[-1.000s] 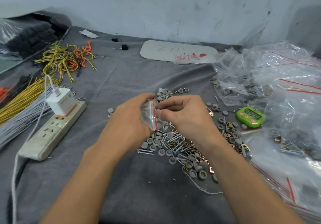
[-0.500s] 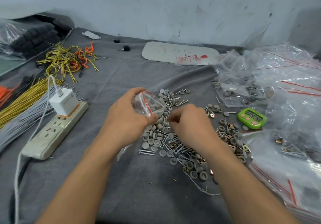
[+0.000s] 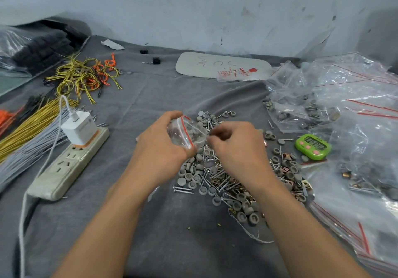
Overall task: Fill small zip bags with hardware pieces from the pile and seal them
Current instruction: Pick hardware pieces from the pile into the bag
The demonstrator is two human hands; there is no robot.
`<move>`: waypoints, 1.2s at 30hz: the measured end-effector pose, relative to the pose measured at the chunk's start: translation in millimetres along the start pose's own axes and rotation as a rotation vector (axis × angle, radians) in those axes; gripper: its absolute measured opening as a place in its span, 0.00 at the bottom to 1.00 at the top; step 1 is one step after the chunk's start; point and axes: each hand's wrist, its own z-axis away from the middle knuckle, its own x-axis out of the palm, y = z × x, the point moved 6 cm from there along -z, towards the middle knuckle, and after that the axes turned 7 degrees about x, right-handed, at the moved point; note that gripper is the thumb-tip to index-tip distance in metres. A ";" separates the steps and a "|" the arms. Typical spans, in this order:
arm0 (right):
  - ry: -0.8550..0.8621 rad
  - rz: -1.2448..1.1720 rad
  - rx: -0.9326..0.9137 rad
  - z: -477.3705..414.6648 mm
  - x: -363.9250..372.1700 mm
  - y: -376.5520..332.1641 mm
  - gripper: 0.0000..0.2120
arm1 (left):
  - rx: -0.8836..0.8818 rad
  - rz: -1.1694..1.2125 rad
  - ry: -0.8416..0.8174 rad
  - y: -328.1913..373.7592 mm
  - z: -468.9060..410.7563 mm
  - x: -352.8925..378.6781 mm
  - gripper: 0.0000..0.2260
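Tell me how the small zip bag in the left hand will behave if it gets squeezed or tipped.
Probably floppy: the small zip bag is thin clear film, bulging where the left hand grips it. Likely light, with only a few grey caps inside. Its red-lined mouth looks open, so tipping may spill them.

Single head-worn view, wide-angle. It looked forward and down across the cloth (image 3: pixel 150 96), close over the work. The bag (image 3: pixel 187 133), gripped by the left hand (image 3: pixel 159 150), sat near frame centre, the right hand (image 3: pixel 239 150) beside it; both forearms crossed the bottom edge. The wall (image 3: pixel 193 8) filled the top strip, timer (image 3: pixel 312 147) right, power strip (image 3: pixel 64 170) left.
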 end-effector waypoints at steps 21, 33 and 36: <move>-0.139 0.484 0.034 7.7 5.2 8.0 0.12 | 0.066 -0.047 0.007 3.4 -0.6 6.6 0.33; 0.087 0.191 0.006 6.5 -13.5 -3.7 0.02 | 0.036 -0.090 -0.042 3.3 1.3 9.1 0.34; 0.044 -0.218 0.013 4.0 -17.0 -3.5 0.04 | 0.031 -0.108 -0.052 5.4 3.3 12.7 0.34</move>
